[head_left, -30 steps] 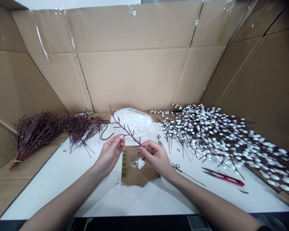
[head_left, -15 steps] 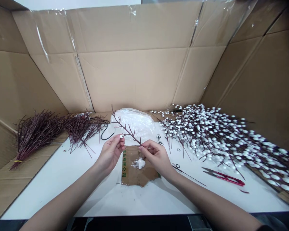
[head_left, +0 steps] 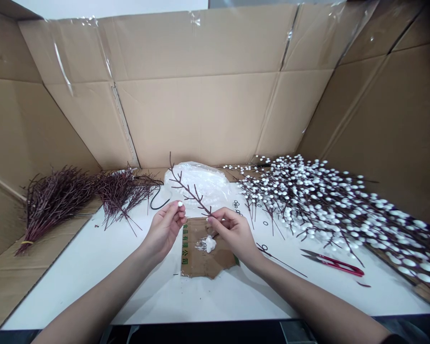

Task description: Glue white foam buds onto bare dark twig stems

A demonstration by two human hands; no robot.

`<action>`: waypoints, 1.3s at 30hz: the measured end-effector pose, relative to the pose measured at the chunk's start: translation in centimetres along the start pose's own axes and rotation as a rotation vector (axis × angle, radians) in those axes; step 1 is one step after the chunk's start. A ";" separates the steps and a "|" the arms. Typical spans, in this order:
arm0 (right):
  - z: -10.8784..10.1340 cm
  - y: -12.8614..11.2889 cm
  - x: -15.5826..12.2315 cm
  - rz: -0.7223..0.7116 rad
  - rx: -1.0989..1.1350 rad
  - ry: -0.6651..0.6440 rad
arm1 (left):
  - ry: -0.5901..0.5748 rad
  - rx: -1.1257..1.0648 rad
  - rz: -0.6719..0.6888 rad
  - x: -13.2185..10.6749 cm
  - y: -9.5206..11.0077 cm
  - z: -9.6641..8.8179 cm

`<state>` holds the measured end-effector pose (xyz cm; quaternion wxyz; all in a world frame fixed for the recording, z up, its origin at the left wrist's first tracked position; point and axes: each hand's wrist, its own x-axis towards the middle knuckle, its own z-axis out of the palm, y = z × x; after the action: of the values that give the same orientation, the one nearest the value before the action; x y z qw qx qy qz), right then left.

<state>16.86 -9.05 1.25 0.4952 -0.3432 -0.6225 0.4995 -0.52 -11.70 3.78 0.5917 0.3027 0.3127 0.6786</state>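
Observation:
Between the thumb and finger of my left hand (head_left: 167, 225) is a small white bud (head_left: 180, 204), like those on the branches at the right. My right hand (head_left: 232, 231) pinches the lower end of a bare dark-brown twig (head_left: 191, 191), which slants up and to the left with short side shoots. The bud is apart from the twig, just left of it. Under the hands lies a piece of brown cardboard (head_left: 215, 265) with green printed characters, and on it sits a dab of white paste (head_left: 210, 244).
A clear plastic bag (head_left: 215, 184) of white pieces lies behind. Bare twig bundles (head_left: 59, 198) rest at left; white-budded branches (head_left: 308, 196) fill the right. Red-handled thread snips (head_left: 338, 265) lie right, near a loose twig (head_left: 286, 265). Cardboard walls (head_left: 200, 110) surround the white table (head_left: 139, 306).
The twig has tilted slightly more upright, its tip shifting a little to the right. Both hands stay almost in place, each with the same hold.

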 end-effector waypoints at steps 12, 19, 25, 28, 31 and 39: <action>0.0 -0.1 0.1 -0.004 -0.003 -0.016 | 0.001 -0.016 0.006 0.3 -0.1 -0.4; 0.0 0.0 0.0 0.002 -0.031 -0.043 | 0.040 -0.036 0.020 0.3 0.2 -0.3; -0.1 0.1 0.2 0.011 -0.032 -0.032 | 0.035 -0.026 0.021 0.4 0.3 -0.2; -0.1 0.2 0.3 0.016 -0.038 -0.020 | 0.029 -0.025 0.022 0.4 0.4 -0.2; -0.1 0.2 0.3 0.009 -0.046 -0.010 | 0.031 -0.026 0.021 0.4 0.4 -0.2; -0.1 0.1 0.3 0.042 -0.022 -0.005 | 0.017 -0.002 0.019 0.3 0.3 -0.1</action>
<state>16.91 -8.70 1.22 0.4792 -0.3602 -0.6218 0.5040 -0.87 -11.49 3.97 0.5828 0.2994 0.3138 0.6871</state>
